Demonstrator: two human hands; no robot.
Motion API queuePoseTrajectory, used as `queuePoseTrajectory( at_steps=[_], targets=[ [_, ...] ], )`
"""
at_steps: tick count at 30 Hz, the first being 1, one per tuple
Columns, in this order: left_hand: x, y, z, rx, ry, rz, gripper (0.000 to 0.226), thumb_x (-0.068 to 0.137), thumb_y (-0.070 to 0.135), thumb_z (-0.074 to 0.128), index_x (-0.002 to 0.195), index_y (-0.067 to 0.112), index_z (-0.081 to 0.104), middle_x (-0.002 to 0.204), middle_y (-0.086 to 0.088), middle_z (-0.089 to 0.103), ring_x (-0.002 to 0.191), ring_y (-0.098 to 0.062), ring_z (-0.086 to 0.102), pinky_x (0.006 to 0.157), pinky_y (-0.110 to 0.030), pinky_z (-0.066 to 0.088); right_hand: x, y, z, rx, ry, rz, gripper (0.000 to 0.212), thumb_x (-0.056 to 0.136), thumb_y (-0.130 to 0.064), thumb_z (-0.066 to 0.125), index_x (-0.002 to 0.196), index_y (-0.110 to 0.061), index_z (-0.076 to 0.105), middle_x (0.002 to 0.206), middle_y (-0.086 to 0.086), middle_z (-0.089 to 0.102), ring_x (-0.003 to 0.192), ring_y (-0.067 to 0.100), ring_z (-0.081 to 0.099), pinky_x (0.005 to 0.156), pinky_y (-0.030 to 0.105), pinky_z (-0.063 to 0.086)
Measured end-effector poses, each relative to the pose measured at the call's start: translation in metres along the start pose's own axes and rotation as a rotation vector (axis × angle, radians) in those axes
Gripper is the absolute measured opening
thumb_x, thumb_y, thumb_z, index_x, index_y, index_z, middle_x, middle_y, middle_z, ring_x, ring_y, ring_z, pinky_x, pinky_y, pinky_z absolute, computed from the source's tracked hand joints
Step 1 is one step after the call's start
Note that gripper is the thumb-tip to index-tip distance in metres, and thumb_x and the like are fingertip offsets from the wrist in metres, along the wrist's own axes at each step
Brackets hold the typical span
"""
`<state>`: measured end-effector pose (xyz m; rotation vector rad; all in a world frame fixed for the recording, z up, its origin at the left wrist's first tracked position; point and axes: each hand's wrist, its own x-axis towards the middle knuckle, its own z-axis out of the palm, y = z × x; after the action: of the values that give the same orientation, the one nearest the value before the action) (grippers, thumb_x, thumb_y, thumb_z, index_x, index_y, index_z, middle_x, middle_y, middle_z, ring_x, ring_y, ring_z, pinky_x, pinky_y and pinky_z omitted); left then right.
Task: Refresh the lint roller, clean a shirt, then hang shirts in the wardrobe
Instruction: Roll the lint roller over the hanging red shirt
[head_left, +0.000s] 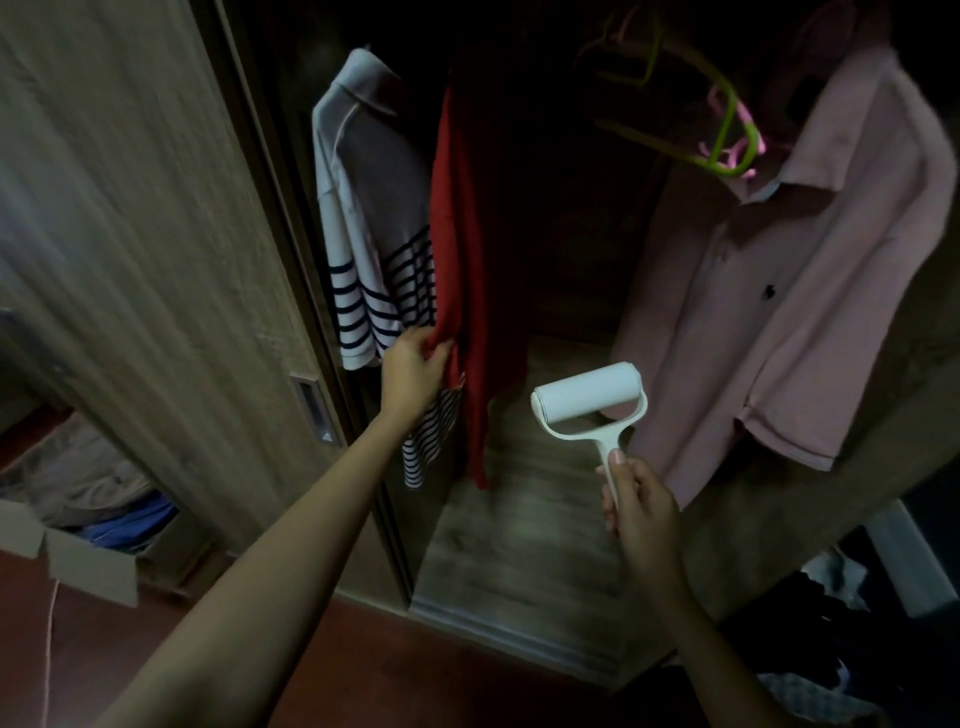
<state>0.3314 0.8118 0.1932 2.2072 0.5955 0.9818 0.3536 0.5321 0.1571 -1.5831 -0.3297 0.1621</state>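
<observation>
Your right hand (641, 506), below and to the right of the red shirt (467, 234), is closed round the handle of the white lint roller (589, 400), with the thumb on top and the roll pointing up, apart from the fabric. Your left hand (413, 366), arm extended, pinches the red shirt's left edge, touching the striped shirt (363, 234) hanging to its left. Well to the right of the red shirt hangs the pink shirt (795, 322); its dark chest emblem (768, 291) is too small to read.

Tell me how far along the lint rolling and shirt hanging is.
Looks done: striped shirt, red shirt and pink shirt hang in the wardrobe; the lint roller looks clean. In hand: left hand grips the red shirt, right hand holds the roller off the fabric. Left: likely rolling it.
</observation>
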Motion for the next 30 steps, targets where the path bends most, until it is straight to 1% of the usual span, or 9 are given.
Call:
queuePoseTrajectory(
  at_steps=[4,8,11,16,18,21,25,27,30],
  targets=[
    [-0.02,0.0,-0.017,-0.125,0.066,-0.083,0.019,0.096,0.02,0.055,0.104,0.013,0.071,0.074,0.004,0.066,0.058,0.002,0.055,0.055,-0.018,0.041,0.0,-0.001,-0.004,0.008,0.02,-0.002,0.033,0.097,-0.029,0.047,0.081,-0.004,0.062,0.052,0.003,0.044,0.045,0.006,0.041,0.04,0.018,0.033],
    [-0.036,-0.008,-0.046,-0.23,0.203,-0.166,0.024,0.098,0.023,0.051,0.11,0.013,0.069,0.085,0.003,0.068,0.073,-0.001,0.059,0.067,-0.024,0.048,-0.001,-0.005,0.004,0.0,-0.029,-0.005,0.033,0.097,-0.029,0.046,0.083,-0.003,0.062,0.053,0.003,0.044,0.045,0.007,0.041,0.042,0.02,0.034],
    [-0.036,-0.011,-0.07,-0.28,0.28,-0.18,0.021,0.101,0.018,0.045,0.106,0.013,0.065,0.083,0.003,0.062,0.069,0.0,0.054,0.068,-0.027,0.045,0.0,-0.011,0.017,0.006,-0.068,-0.015,0.033,0.097,-0.03,0.045,0.081,-0.007,0.061,0.053,0.002,0.044,0.045,0.008,0.041,0.042,0.021,0.033],
    [-0.025,-0.006,-0.108,-0.204,0.412,-0.155,0.024,0.102,0.013,0.038,0.102,-0.001,0.057,0.084,-0.004,0.056,0.067,0.0,0.048,0.069,-0.023,0.036,0.004,-0.032,0.052,0.026,-0.164,-0.06,0.031,0.097,-0.031,0.045,0.079,-0.012,0.061,0.051,-0.002,0.047,0.041,0.005,0.041,0.04,0.018,0.033],
    [-0.019,-0.002,-0.124,-0.203,0.449,-0.147,0.021,0.102,0.013,0.037,0.095,0.003,0.054,0.076,0.005,0.051,0.062,0.009,0.046,0.067,-0.023,0.034,0.008,-0.042,0.071,0.046,-0.216,-0.078,0.031,0.096,-0.033,0.046,0.079,-0.013,0.061,0.051,-0.003,0.046,0.041,0.007,0.041,0.04,0.02,0.033],
    [-0.017,0.007,-0.151,-0.188,0.478,-0.106,0.023,0.103,0.022,0.039,0.088,0.011,0.052,0.07,0.012,0.047,0.059,0.01,0.045,0.061,-0.018,0.035,0.015,-0.058,0.099,0.085,-0.316,-0.117,0.031,0.095,-0.036,0.049,0.079,-0.012,0.06,0.051,-0.004,0.045,0.041,0.009,0.04,0.039,0.021,0.031],
    [-0.018,0.019,-0.187,-0.151,0.466,-0.06,0.028,0.103,0.031,0.039,0.094,0.016,0.061,0.074,0.009,0.057,0.063,0.009,0.051,0.061,-0.013,0.039,0.02,-0.082,0.132,0.142,-0.421,-0.164,0.047,0.09,-0.041,0.056,0.085,0.005,0.053,0.054,0.0,0.043,0.042,0.009,0.038,0.039,0.021,0.03],
    [-0.016,0.024,-0.205,-0.103,0.473,-0.044,0.03,0.103,0.032,0.039,0.095,0.016,0.064,0.076,0.01,0.059,0.063,0.012,0.053,0.061,-0.009,0.04,0.021,-0.093,0.146,0.163,-0.45,-0.194,0.047,0.091,-0.04,0.056,0.087,0.007,0.052,0.056,0.002,0.043,0.043,0.009,0.038,0.039,0.02,0.03],
    [-0.007,0.028,-0.235,-0.012,0.512,-0.026,0.034,0.103,0.03,0.04,0.083,0.013,0.061,0.064,0.012,0.052,0.054,0.01,0.048,0.056,-0.017,0.037,0.022,-0.109,0.165,0.199,-0.481,-0.215,0.04,0.093,-0.037,0.054,0.086,0.003,0.056,0.055,0.001,0.043,0.042,0.009,0.037,0.038,0.019,0.03]
  ],
)
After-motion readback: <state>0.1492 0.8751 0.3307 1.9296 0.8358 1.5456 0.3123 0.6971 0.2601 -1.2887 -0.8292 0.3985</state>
